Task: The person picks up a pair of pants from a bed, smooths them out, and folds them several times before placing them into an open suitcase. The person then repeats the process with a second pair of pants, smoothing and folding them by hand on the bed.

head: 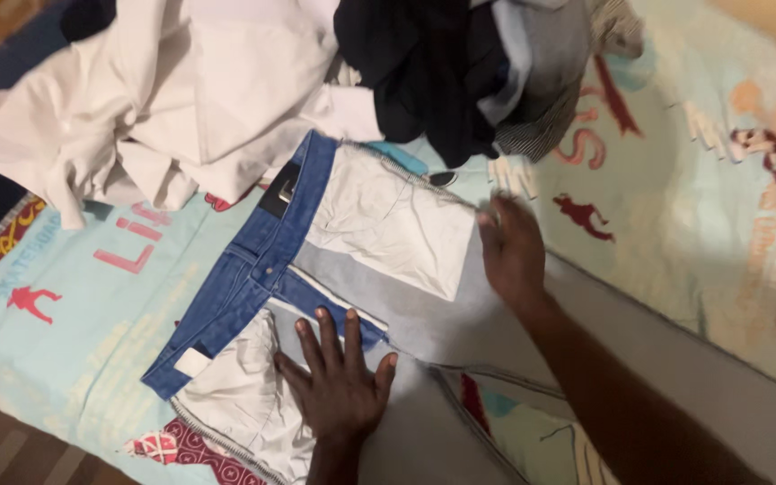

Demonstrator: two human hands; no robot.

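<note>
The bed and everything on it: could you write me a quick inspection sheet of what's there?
Surface: bed sheet, pale blue with red printed figures.
Job's things: jeans lying inside out, blue waistband and white pocket linings showing.
Clutter: cream garment and a pile of dark clothes heaped at the far edge.
Grippers: left hand pressed flat on the jeans near a pocket lining; right hand flat on the jeans' far edge. Neither grasps anything.
Cables: nothing seen.
Surroundings: wooden floor beside the bed.
</note>
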